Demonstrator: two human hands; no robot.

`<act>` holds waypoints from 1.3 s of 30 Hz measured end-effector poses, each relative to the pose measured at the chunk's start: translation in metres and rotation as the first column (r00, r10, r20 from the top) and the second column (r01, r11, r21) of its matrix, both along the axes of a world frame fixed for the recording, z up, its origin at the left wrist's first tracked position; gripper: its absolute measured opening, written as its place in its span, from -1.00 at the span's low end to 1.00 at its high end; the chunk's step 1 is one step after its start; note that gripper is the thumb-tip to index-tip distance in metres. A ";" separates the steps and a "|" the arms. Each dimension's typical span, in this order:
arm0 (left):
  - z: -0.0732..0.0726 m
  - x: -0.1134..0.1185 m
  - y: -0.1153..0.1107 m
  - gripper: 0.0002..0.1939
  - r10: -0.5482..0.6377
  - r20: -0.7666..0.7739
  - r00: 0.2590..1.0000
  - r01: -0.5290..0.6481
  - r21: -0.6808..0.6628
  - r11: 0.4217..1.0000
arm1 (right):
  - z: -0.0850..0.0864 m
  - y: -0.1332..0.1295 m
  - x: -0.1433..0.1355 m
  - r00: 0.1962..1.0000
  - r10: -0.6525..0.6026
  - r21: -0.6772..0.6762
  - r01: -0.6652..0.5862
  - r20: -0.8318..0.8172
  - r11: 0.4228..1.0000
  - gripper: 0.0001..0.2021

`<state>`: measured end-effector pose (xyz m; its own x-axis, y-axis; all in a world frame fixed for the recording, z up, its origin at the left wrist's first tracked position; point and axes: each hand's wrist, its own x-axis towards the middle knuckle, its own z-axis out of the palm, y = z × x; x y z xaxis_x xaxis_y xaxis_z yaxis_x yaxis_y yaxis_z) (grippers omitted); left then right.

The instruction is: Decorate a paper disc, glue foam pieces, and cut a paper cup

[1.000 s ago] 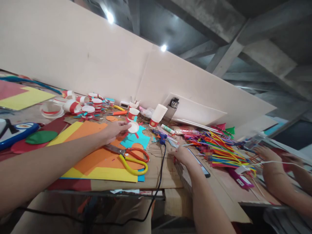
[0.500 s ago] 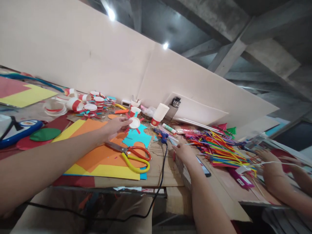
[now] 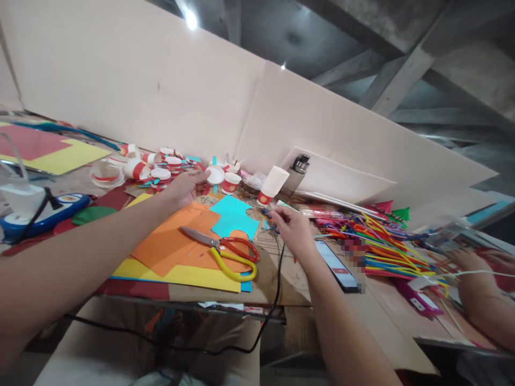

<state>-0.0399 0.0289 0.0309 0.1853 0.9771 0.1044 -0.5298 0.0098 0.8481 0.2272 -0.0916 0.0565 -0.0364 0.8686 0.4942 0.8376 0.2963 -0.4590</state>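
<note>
From my seat I have the left hand (image 3: 190, 186) pinching the edge of a white disc (image 3: 216, 174) with cyan strips, at ten o'clock from centre; a paper cup (image 3: 230, 188) shows just beside it toward four. The right hand (image 3: 293, 228) has thumb and fingers drawn together, the glue gun (image 3: 266, 213) at its ten o'clock (whether it grips anything, I cannot tell). I judge the step to be holding the disc up; any next move calls for a light, steady pinch. Scissors (image 3: 216, 243) lie at the disc's six.
</note>
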 end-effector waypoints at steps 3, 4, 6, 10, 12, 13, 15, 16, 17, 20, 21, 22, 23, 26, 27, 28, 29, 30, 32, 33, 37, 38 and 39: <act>-0.015 0.011 -0.006 -0.82 -0.069 -0.123 0.990 0.068 -0.010 0.998 | -0.002 0.001 -0.024 0.991 0.120 -0.012 -0.119 0.051 0.993 -0.70; -0.019 0.015 -0.009 -0.78 -0.097 -0.180 0.979 0.094 -0.024 0.995 | -0.003 0.002 -0.029 0.989 0.135 -0.014 -0.135 0.052 0.991 -0.72; -0.026 0.022 -0.016 -0.74 -0.108 -0.267 0.957 0.109 -0.014 0.994 | -0.005 0.003 -0.032 0.991 0.132 -0.005 -0.132 0.036 0.991 -0.72; -0.029 0.027 -0.023 -0.68 -0.144 -0.320 0.936 0.154 0.004 0.988 | -0.008 0.004 -0.013 0.998 -0.009 0.064 0.013 -0.061 0.998 -0.69; -0.028 0.026 -0.023 -0.66 -0.165 -0.329 0.930 0.173 -0.004 0.985 | -0.006 0.001 0.006 0.982 -0.117 0.086 0.131 -0.150 0.988 -0.67; -0.027 0.025 -0.023 -0.66 -0.172 -0.329 0.929 0.182 0.000 0.983 | -0.003 -0.001 0.016 0.964 -0.164 0.104 0.189 -0.210 0.977 -0.67; -0.026 0.023 -0.022 -0.68 -0.180 -0.316 0.931 0.193 0.009 0.981 | 0.003 -0.005 0.038 0.911 -0.230 0.118 0.284 -0.341 0.951 -0.66; -0.026 0.022 -0.021 -0.68 -0.187 -0.306 0.933 0.199 0.009 0.980 | 0.006 -0.008 0.049 0.879 -0.247 0.138 0.327 -0.407 0.935 -0.66; -0.026 0.021 -0.020 -0.69 -0.196 -0.295 0.935 0.205 -0.001 0.979 | 0.008 -0.010 0.058 0.851 -0.270 0.167 0.377 -0.451 0.911 -0.67; -0.026 0.020 -0.017 -0.71 -0.205 -0.289 0.935 0.202 -0.041 0.979 | 0.011 -0.015 0.080 0.785 -0.302 0.232 0.484 -0.541 0.844 -0.70; -0.026 0.019 -0.017 -0.71 -0.206 -0.286 0.936 0.199 -0.055 0.978 | 0.009 -0.016 0.085 0.767 -0.304 0.238 0.504 -0.565 0.830 -0.71; -0.025 0.019 -0.016 -0.71 -0.208 -0.282 0.937 0.197 -0.068 0.978 | 0.007 -0.016 0.089 0.753 -0.307 0.237 0.518 -0.582 0.822 -0.71; -0.025 0.018 -0.016 -0.71 -0.212 -0.280 0.936 0.197 -0.079 0.977 | 0.003 -0.016 0.092 0.744 -0.316 0.230 0.529 -0.589 0.817 -0.71; -0.022 0.015 -0.015 -0.72 -0.226 -0.301 0.927 0.205 -0.101 0.974 | -0.011 -0.013 0.100 0.762 -0.381 0.200 0.545 -0.524 0.814 -0.68; -0.020 0.014 -0.015 -0.72 -0.237 -0.316 0.919 0.212 -0.112 0.971 | -0.015 -0.012 0.102 0.776 -0.409 0.188 0.546 -0.480 0.816 -0.67; -0.019 0.012 -0.014 -0.72 -0.237 -0.338 0.911 0.208 -0.121 0.971 | -0.019 -0.011 0.104 0.789 -0.438 0.174 0.549 -0.431 0.818 -0.66; -0.019 0.011 -0.013 -0.73 -0.240 -0.363 0.900 0.209 -0.123 0.970 | -0.022 -0.009 0.105 0.801 -0.466 0.164 0.553 -0.376 0.817 -0.64; -0.018 0.009 -0.012 -0.73 -0.242 -0.386 0.890 0.209 -0.124 0.970 | -0.023 -0.008 0.107 0.814 -0.497 0.154 0.556 -0.302 0.817 -0.63; -0.019 0.006 -0.010 -0.74 -0.253 -0.409 0.877 0.220 -0.126 0.967 | -0.024 -0.005 0.109 0.831 -0.543 0.134 0.555 -0.121 0.821 -0.60; -0.020 0.005 -0.010 -0.74 -0.263 -0.415 0.871 0.230 -0.127 0.965 | -0.024 -0.002 0.109 0.835 -0.550 0.121 0.549 -0.031 0.827 -0.61; -0.023 0.003 -0.008 -0.75 -0.323 -0.450 0.833 0.306 -0.114 0.945 | -0.018 0.018 0.109 0.840 -0.507 0.055 0.507 0.192 0.860 -0.69; -0.023 0.003 -0.009 -0.74 -0.336 -0.459 0.823 0.323 -0.108 0.940 | -0.016 0.025 0.108 0.837 -0.494 0.037 0.500 0.236 0.865 -0.71; -0.023 0.003 -0.009 -0.73 -0.341 -0.467 0.816 0.332 -0.103 0.938 | -0.015 0.033 0.108 0.832 -0.478 0.016 0.494 0.281 0.869 -0.71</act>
